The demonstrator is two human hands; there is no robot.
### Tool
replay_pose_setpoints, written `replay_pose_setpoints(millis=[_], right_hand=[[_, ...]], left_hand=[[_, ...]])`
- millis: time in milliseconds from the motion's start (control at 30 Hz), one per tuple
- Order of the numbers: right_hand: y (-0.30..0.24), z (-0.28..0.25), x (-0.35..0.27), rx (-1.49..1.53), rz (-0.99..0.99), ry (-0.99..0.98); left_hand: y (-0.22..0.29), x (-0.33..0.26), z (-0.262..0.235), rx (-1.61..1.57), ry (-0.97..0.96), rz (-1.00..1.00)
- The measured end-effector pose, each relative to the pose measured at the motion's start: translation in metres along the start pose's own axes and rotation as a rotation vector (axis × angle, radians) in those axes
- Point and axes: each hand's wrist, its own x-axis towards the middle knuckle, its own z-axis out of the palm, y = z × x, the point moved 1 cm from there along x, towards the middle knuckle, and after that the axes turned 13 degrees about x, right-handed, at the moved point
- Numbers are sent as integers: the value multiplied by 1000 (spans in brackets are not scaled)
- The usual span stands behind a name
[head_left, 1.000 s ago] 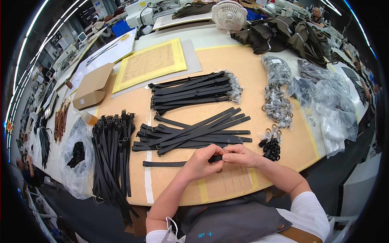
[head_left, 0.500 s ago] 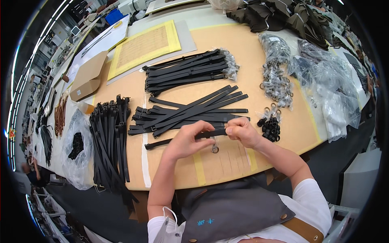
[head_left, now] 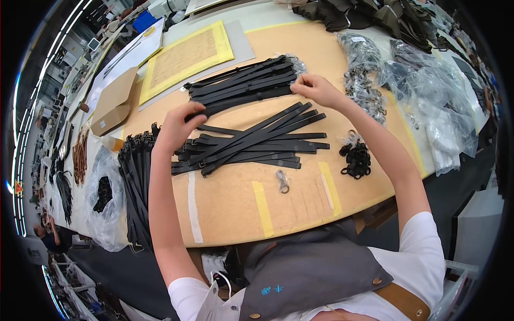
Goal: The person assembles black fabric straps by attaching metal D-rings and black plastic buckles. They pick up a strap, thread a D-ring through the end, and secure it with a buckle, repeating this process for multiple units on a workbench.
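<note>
A black strap (head_left: 243, 100) stretches between my hands along the near edge of the far bundle of black straps (head_left: 241, 80). My left hand (head_left: 179, 124) has thumb and fingers curled round its left end. At the right end my right hand (head_left: 319, 91) pinches it, close to the bundle's plastic-wrapped metal ends (head_left: 296, 63). Nearer to me lies a loose, crossed pile of black straps (head_left: 257, 142). A metal snap hook with a ring (head_left: 283, 182) rests on the table in front of that pile.
Buckled black straps (head_left: 136, 176) hang over the table's left edge beside a clear plastic bag (head_left: 107, 224). On the right are black ring fittings (head_left: 356, 160), wrapped metal hooks (head_left: 364, 93) and large plastic bags (head_left: 433, 101). A cardboard piece (head_left: 115, 101) and a yellow-edged board (head_left: 187, 61) lie far left.
Both hands have moved away from me and apart, carrying the strap from in front of the crossed pile to the far bundle. The snap hook now lies uncovered.
</note>
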Motion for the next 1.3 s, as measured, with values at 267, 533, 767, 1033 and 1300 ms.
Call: replay_pose_setpoints(millis=[267, 533, 767, 1033, 1300], right_hand=[[28, 0, 6, -403, -408, 570], [-49, 86, -99, -97, 48, -208], [-57, 122, -133, -211, -69, -166], [-61, 138, -137, -85, -103, -291], [2, 14, -87, -589, 13, 83]], left_hand=[[-56, 58, 108, 553, 69, 30], [-2, 20, 96, 444, 225, 133], [64, -31, 89, 214, 96, 238], [61, -61, 109, 89, 105, 119], [64, -62, 113, 66, 116, 65]])
